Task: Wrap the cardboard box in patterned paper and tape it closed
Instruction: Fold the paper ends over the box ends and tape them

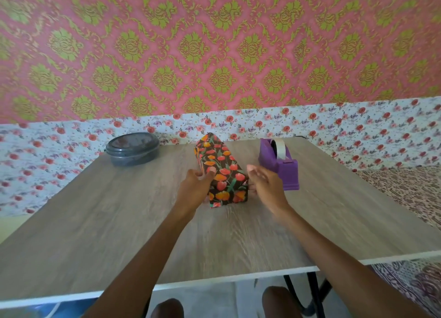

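Wrapped box [222,172] lies lengthwise on the table [119,222] between the two hands, its far end pointing away from them and its near end level with the knuckles. I see it fully covered in dark patterned paper [228,195] printed with orange and red flowers.

The left hand [194,189] comes in from the lower left on a straight forearm and grips the box at its left side. One digit lies across the top face and the others curl against the left face.

The right hand [267,186] reaches in from the lower right with the wrist slightly bent. Its thumb is lifted and its fingers [253,190] are loosely spread toward the near right corner of the box. That hand is smeared by motion, so I cannot tell whether the fingertips touch the paper; it holds nothing that I can make out.

Just beyond and outside the right hand stands a purple tape dispenser [284,172] with a roll of tape [280,148] in it, close to the back of the hand and apart from the box. Well beyond the left hand, off to its outer side, sits a round grey lidded container [133,148] near the table's far edge.
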{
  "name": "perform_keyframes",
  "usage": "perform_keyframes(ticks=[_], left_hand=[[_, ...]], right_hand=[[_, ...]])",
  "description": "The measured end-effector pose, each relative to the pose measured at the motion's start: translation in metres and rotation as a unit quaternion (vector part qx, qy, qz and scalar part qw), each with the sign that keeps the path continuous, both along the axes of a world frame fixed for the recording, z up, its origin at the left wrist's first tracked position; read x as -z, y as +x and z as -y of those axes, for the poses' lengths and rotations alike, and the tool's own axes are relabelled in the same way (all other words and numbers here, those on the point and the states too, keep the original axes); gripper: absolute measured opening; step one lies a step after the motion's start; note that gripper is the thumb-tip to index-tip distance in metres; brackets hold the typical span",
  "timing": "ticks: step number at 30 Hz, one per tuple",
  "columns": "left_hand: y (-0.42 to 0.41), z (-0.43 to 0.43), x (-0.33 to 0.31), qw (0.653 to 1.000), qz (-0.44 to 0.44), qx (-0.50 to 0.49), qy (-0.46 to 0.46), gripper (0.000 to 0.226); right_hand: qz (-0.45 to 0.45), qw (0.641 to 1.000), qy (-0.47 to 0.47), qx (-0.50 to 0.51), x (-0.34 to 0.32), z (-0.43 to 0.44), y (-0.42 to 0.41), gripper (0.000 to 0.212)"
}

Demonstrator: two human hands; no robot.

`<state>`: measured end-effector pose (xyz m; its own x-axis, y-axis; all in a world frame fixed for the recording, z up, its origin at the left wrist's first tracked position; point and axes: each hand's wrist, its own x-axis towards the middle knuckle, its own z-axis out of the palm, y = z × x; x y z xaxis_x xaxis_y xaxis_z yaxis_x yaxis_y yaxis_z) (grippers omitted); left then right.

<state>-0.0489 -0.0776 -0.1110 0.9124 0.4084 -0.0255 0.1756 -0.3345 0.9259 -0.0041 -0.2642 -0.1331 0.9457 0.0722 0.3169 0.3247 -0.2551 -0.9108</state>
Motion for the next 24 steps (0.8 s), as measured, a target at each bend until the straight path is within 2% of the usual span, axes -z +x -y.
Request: perform_keyframes(ticks=[2, 5, 7, 9, 11, 13, 14, 15, 17, 20, 23, 24], left_hand=[[-0.001, -0.003, -0.005, 0.997, -0.032, 0.005, -0.07, 0.046], [-0.002, -0.002, -0.013, 0.987, -0.069, 0.027, -0.144, 0.043], [0.0, 0.0, -0.016, 0.987, -0.066, 0.026, -0.144, 0.037], [0.0, 0.001, -0.017, 0.986, -0.054, 0.03, -0.152, 0.035], [-0.001, -0.001, -0.019, 0.983, -0.029, 0.036, -0.177, 0.039], [0.0, -0.004, -0.024, 0.978, 0.014, 0.038, -0.203, 0.039], [0.001, -0.006, -0.03, 0.975, 0.033, 0.035, -0.218, 0.039], [0.002, -0.008, -0.036, 0.971, 0.046, 0.03, -0.231, 0.044], [0.005, -0.012, -0.046, 0.968, 0.055, 0.031, -0.241, 0.068], [0.009, -0.012, -0.052, 0.972, 0.078, 0.028, -0.221, 0.104], [0.011, 0.0, -0.049, 0.977, 0.137, -0.009, -0.162, 0.115], [0.01, 0.006, -0.044, 0.98, 0.149, -0.02, -0.128, 0.116]], right_hand=[[-0.036, 0.999, -0.027, -0.005, -0.008, -0.004, 0.004, 0.066], [-0.092, 0.986, -0.135, -0.032, -0.024, -0.016, 0.01, 0.075], [-0.139, 0.979, -0.142, -0.046, -0.028, -0.024, 0.016, 0.063], [-0.155, 0.98, -0.109, -0.06, -0.032, -0.026, 0.017, 0.039], [-0.165, 0.982, -0.056, -0.072, -0.038, -0.025, 0.015, 0.026], [-0.167, 0.982, -0.004, -0.083, -0.043, -0.021, 0.014, 0.021], [-0.163, 0.982, 0.019, -0.09, -0.045, -0.019, 0.016, 0.028], [-0.157, 0.982, 0.042, -0.098, -0.045, -0.018, 0.018, 0.036], [-0.129, 0.984, 0.052, -0.11, -0.048, -0.016, 0.019, 0.047], [-0.078, 0.992, -0.015, -0.102, -0.056, -0.017, 0.022, 0.05], [-0.025, 0.998, -0.014, -0.064, -0.086, -0.024, 0.02, 0.035], [-0.025, 0.998, -0.003, -0.064, -0.097, -0.026, 0.017, 0.043]])
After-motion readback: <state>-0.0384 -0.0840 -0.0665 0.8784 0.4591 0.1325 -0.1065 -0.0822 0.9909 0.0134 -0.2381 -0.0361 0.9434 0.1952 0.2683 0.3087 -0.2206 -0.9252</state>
